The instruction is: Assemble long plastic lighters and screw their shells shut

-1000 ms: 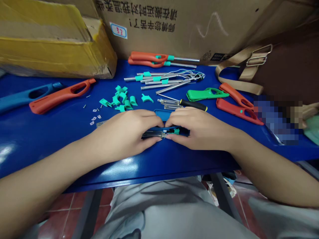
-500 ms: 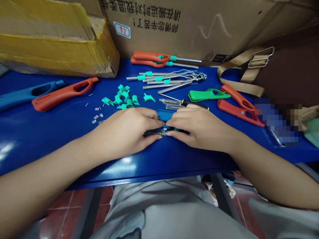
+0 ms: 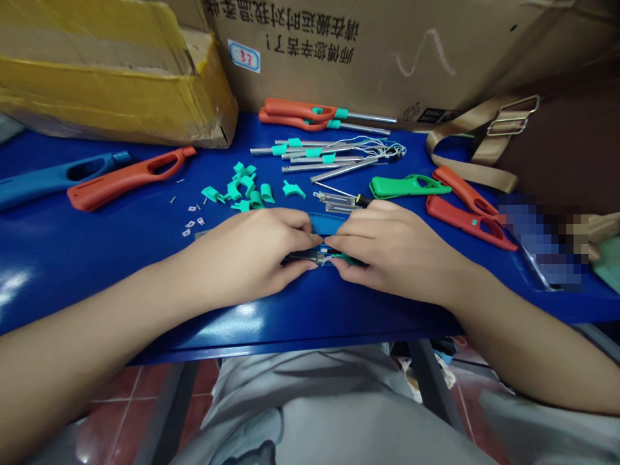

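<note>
Head camera view, looking down at a glossy blue counter [image 3: 121, 239] from a seated person's position. At the centre, the left hand [image 3: 247, 255] and the right hand [image 3: 387, 248] meet knuckle to knuckle over a slim lighter insert [image 3: 312, 258], a clear tube with a metal end and a teal plastic tip. It lies along the near edge of an open blue plastic handle shell [image 3: 327, 224] that rests flat on the counter. The left fingers [image 3: 290, 223] are curled shut, pinching the tube's clear end. The right fingers [image 3: 353, 226] are closed just as tightly on the teal end, so little of the insert shows. From the hands, a scatter of teal plastic clips [image 3: 242, 190] lies at eleven o'clock, with tiny white chips [image 3: 191, 223] at ten. A long orange plastic lighter handle [image 3: 130, 177] lies farther out at ten, and a blue one [image 3: 48, 181] lies beyond it. At twelve o'clock lie metal tubes with teal collars and thin wires [image 3: 329, 155]. Two finished orange lighters [image 3: 310, 115] sit behind them, against a large brown cardboard box [image 3: 387, 45]. A green handle shell [image 3: 404, 186] is at one o'clock and red handle shells [image 3: 465, 219] are at two. A yellow-taped carton [image 3: 111, 77] sits at ten, far back. This seating work likely goes best with the shell kept flat, the insert level and square to its channel, and gentle, even pressure from both pinches so that the thin tube neither bows nor twists.
</note>
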Tool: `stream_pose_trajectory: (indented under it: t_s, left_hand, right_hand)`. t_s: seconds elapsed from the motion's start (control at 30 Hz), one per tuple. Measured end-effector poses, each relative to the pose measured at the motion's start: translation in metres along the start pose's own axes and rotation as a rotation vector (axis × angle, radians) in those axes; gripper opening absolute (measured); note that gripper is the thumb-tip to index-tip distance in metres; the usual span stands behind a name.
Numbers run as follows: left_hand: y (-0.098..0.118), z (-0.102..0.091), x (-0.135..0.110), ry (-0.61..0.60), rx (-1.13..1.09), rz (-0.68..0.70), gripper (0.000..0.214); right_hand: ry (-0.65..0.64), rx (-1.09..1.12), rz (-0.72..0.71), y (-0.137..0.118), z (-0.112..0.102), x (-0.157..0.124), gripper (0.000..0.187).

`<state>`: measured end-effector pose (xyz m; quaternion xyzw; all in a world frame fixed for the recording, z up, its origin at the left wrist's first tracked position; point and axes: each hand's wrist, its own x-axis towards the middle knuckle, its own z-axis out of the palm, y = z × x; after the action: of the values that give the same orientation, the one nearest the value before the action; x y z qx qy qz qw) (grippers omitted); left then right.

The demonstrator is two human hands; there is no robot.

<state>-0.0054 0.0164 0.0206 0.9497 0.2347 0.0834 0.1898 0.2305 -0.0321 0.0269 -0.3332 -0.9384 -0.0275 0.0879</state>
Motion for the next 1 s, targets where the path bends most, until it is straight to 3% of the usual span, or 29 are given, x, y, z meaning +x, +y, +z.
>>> stream_pose_trajectory:
  t_s: [1.0]
  left_hand:
    - [0.0009, -0.0006, 0.0014, -0.008, -0.036, -0.005, 0.023]
  right_hand:
    - [-0.038, -0.043, 0.053, -0.007, -0.0004, 0.0037, 0.027]
